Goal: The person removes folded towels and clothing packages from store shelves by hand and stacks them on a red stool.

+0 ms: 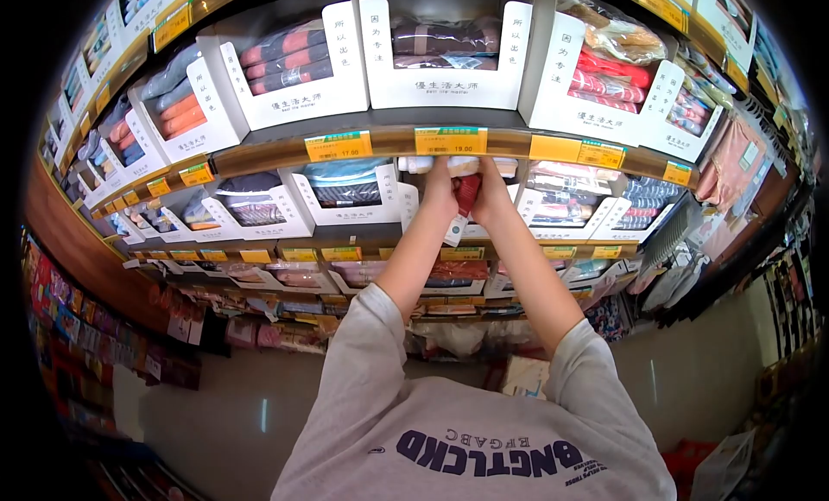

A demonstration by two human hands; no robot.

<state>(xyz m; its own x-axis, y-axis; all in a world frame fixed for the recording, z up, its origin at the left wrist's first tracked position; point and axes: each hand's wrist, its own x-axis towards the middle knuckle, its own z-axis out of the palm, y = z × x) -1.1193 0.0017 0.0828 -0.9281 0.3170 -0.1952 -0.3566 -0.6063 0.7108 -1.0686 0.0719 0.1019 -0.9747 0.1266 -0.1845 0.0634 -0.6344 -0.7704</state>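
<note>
Both my arms reach forward to a white display box on the second shelf. Between my left hand (pixel 439 190) and my right hand (pixel 492 193) is a dark red folded towel (pixel 468 193), with a white tag (pixel 455 231) hanging from its lower end. My hands are closed about its two sides, with most fingertips hidden behind it and under the shelf edge. Pale folded towels (pixel 418 164) lie in the box just behind my hands.
Above my hands runs a shelf edge with yellow price labels (pixel 451 142). White boxes of folded towels (pixel 445 86) stand along the shelves. Clothing on hangers (pixel 734 160) is at the right. A grey tiled floor (pixel 250 406) lies below, with a white bag (pixel 724 466) at lower right.
</note>
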